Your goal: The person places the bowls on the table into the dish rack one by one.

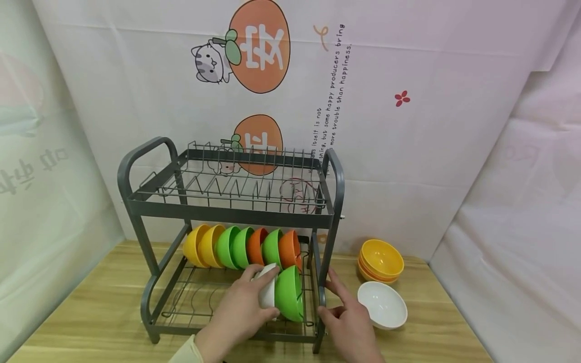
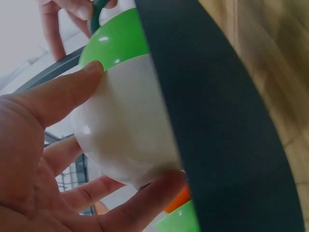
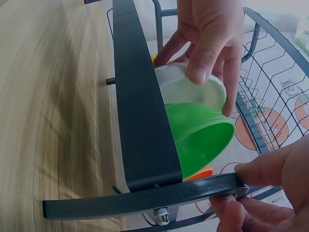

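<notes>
My left hand grips a white bowl on the lower shelf of a dark two-tier dish rack. That bowl stands on its side, directly left of a green bowl in the front row. In the left wrist view, thumb and fingers spread around the curved outside of the white bowl. My right hand holds the rack's right side post; the right wrist view shows its thumb and fingers pinching the dark bar. Behind, a back row of yellow, green and orange bowls stands on edge.
To the right of the rack, a stack of yellow and orange bowls sits on the wooden table. A white bowl lies in front of that stack. The upper wire tier overhangs the lower shelf. A printed cloth hangs behind.
</notes>
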Action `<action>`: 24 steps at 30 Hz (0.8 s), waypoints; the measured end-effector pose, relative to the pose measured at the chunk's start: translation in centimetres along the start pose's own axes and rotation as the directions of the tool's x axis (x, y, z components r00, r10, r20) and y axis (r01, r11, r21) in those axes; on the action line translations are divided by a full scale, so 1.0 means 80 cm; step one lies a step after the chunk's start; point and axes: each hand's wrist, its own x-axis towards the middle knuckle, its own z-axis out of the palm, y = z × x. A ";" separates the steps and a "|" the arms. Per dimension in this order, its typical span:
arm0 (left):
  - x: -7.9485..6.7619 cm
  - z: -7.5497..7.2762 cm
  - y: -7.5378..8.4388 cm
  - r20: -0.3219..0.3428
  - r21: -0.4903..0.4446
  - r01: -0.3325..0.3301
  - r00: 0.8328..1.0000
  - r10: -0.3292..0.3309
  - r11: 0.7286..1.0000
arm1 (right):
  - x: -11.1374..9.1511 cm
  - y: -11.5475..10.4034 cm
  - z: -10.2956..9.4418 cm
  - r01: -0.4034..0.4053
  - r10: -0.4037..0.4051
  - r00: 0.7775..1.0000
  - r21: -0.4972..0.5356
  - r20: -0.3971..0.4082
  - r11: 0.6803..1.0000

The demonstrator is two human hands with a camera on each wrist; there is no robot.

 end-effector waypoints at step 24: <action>0.007 -0.006 0.070 -0.061 -0.326 0.073 0.993 -0.098 0.943 | -0.003 0.004 -0.007 0.091 -0.091 0.996 -0.001 0.016 0.996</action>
